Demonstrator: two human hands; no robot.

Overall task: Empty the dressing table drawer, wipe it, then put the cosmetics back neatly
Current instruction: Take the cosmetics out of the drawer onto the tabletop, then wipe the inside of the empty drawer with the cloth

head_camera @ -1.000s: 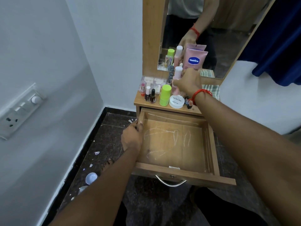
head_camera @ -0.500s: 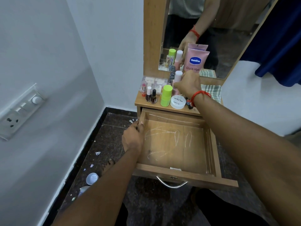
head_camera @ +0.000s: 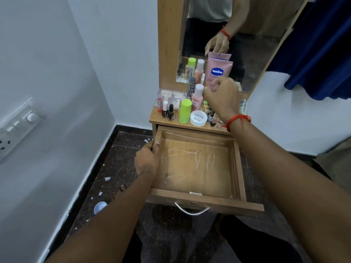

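The wooden drawer (head_camera: 236, 168) is pulled out and holds nothing; white streaks mark its floor. My left hand (head_camera: 147, 161) grips the drawer's left wall near the back. My right hand (head_camera: 221, 96), with a red thread at the wrist, is raised over the table top (head_camera: 171, 123), its fingers curled on the lower part of the pink Vaseline tube (head_camera: 219, 70) that leans on the mirror. Around it stand a pink bottle (head_camera: 197, 97), a green tube (head_camera: 185, 112), a white round jar (head_camera: 198, 118) and two dark nail polish bottles (head_camera: 168, 112). Small items behind my wrist are partly hidden.
The mirror (head_camera: 247, 44) reflects my hand and the bottles. A white wall with a switchboard (head_camera: 17, 128) stands close on the left. A checked cloth (head_camera: 244, 107) lies at the top's right end. Paper scraps and a pale lid (head_camera: 100, 206) litter the dark floor.
My right hand has risen from beside the pink bottle up to the Vaseline tube. My left hand stays on the drawer wall.
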